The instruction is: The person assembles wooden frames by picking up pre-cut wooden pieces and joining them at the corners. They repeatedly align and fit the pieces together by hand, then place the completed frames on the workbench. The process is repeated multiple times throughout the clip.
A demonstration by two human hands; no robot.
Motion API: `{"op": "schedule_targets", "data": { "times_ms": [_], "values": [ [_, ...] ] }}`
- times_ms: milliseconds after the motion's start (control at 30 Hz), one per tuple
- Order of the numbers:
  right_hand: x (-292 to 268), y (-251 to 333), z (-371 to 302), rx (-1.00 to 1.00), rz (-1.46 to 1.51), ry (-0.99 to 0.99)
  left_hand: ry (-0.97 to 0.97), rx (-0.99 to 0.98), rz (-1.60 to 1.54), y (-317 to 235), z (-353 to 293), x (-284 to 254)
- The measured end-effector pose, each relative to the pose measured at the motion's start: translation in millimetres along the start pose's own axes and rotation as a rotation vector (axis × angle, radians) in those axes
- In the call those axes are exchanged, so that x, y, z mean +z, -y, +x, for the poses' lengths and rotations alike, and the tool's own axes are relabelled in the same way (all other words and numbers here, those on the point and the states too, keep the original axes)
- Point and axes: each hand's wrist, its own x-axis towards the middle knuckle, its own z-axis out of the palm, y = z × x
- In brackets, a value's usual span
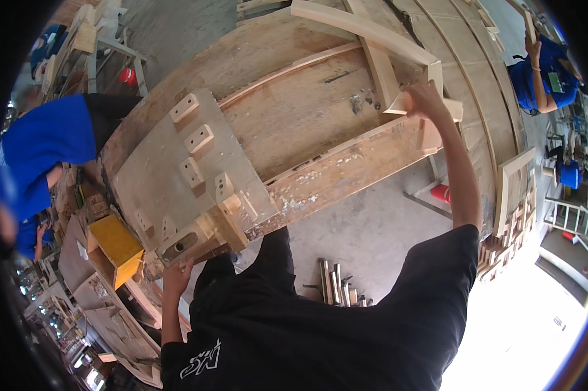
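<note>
The board lies on the bench, with small blocks spread over its face, several showing two round holes. The left hand is at the board's near left corner, its fingertips at the edge of a slotted block; thumb and fingers look parted, but whether they pinch the block I cannot tell. A short bar juts over the board's near edge, just beside that block. Well to the right of the board is the pale wooden frame, at the bench's far end, and the right hand is closed on its corner, fingers curled over the wood. Just left of the board's near corner is a yellow box; farther left of the board, a person in blue. Far right of the board, another person has an arm raised
</note>
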Motion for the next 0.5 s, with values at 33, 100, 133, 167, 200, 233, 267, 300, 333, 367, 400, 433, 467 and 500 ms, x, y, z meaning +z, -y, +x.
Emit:
{"op": "schedule_targets", "data": {
  "times_ms": [33,100,133,167,200,233,267,300,333,367,400,433,467,500],
  "values": [
    [1.7,7.8,-1.9,0.005,0.026,-0.024,0.005,-0.014,0.000,1.6,-0.3,1.7],
    [0.6,19.6,-0.8,0.026,0.062,-0.031,-0.013,0.045,-0.016,5.0,1.1,5.1],
    [0.2,26.9,2.4,0.038,0.077,-0.016,-0.024,0.071,-0.021,9.3,-0.1,6.6],
    [-0.7,33.2,4.0,0.050,0.092,0.000,-0.057,0.125,-0.022,13.1,-0.7,8.8],
    [0.4,41.6,2.8,0.048,0.103,-0.049,-0.090,0.179,-0.023,16.7,-1.1,11.4],
    [1.3,52.8,4.1,0.043,0.111,-0.106,-0.131,0.232,-0.025,17.9,0.3,11.7],
    [0.6,62.2,5.2,0.038,0.120,-0.162,-0.125,0.221,-0.053,19.6,-0.2,11.3],
    [-2.6,69.3,8.3,0.063,0.100,-0.054,-0.119,0.210,-0.081,21.4,-1.5,10.7],
    [-3.2,72.5,9.6,0.068,0.110,-0.079,-0.118,0.203,-0.114,20.9,-1.1,9.1],
    [1.5,72.3,9.4,0.079,0.118,-0.106,-0.109,0.185,-0.136,22.0,1.2,6.2],
    [5.0,70.7,8.1,0.092,0.127,-0.134,-0.101,0.169,-0.157,23.4,3.8,2.5],
    [7.5,71.0,3.6,0.048,0.168,-0.222,-0.088,0.142,-0.179,24.5,3.3,0.3],
    [6.8,74.8,-1.3,0.050,0.168,-0.256,-0.096,0.156,-0.187,26.6,2.8,-0.8],
    [5.7,79.1,-6.5,0.054,0.169,-0.291,-0.105,0.173,-0.193,29.0,3.5,-2.3]
  ]
}}
